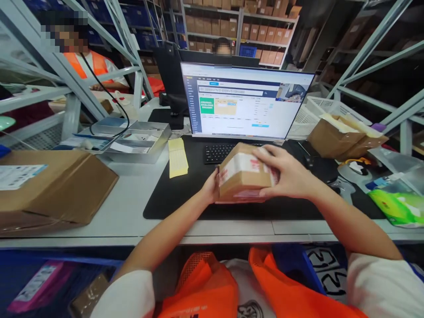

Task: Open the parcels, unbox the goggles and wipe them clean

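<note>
Both my hands hold a small brown cardboard box [248,174] above the black desk mat [185,203]. White tape with red print runs across it, slightly blurred. My left hand [211,185] grips its left side, the fingers partly hidden behind the box. On the opposite side, my right hand [281,170] wraps round the edge with the thumb low and fingers on top. Just behind the box lies a black keyboard [217,153], partly covered by it. A lit monitor [245,106] stands beyond.
Left are a large cardboard box [59,190], a grey tray [142,143] and yellow slips [178,157]. Right are an opened carton [341,134], a tape roll [356,170] and a green packet [397,205]. Metal frame bars flank the desk. A person in an orange vest [89,66] sits far left.
</note>
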`<action>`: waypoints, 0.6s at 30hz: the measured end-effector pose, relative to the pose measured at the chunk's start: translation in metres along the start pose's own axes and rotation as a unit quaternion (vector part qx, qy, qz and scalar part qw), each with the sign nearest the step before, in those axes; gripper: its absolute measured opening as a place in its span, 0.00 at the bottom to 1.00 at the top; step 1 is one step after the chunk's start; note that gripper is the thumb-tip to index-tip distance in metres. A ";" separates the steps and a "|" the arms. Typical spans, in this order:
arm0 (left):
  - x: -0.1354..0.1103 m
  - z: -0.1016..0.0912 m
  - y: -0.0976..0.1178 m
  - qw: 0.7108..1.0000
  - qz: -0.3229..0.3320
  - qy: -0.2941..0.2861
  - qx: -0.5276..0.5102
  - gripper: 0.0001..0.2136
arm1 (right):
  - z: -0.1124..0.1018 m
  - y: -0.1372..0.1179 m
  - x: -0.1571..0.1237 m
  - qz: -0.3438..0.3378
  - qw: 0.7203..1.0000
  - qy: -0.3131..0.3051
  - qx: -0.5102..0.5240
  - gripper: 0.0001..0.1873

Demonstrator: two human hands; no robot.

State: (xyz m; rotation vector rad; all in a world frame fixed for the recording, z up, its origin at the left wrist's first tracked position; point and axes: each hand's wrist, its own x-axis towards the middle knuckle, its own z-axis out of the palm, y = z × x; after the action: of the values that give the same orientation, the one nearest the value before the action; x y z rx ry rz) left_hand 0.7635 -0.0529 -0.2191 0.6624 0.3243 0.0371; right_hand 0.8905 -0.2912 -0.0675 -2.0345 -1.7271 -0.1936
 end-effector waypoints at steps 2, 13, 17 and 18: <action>0.001 -0.008 -0.005 0.999 -0.023 0.006 -0.030 0.30 | 0.005 -0.008 0.013 -0.012 0.996 -0.071 -0.053 0.57; -0.004 -0.010 -0.013 0.998 -0.012 0.065 -0.017 0.14 | -0.009 -0.002 0.033 -0.024 0.986 -0.137 -0.086 0.55; -0.003 -0.013 -0.013 0.997 -0.025 0.072 -0.008 0.15 | -0.008 -0.004 0.037 -0.020 0.984 -0.141 -0.103 0.55; -0.003 -0.014 -0.013 0.997 -0.027 0.074 -0.007 0.16 | -0.007 -0.004 0.038 -0.023 0.984 -0.144 -0.106 0.55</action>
State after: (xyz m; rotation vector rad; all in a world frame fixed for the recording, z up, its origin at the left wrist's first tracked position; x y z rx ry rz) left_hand 0.7556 -0.0553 -0.2365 0.6385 0.4847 0.0376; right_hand 0.8959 -0.2602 -0.0457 -2.2688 -2.0036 -0.1042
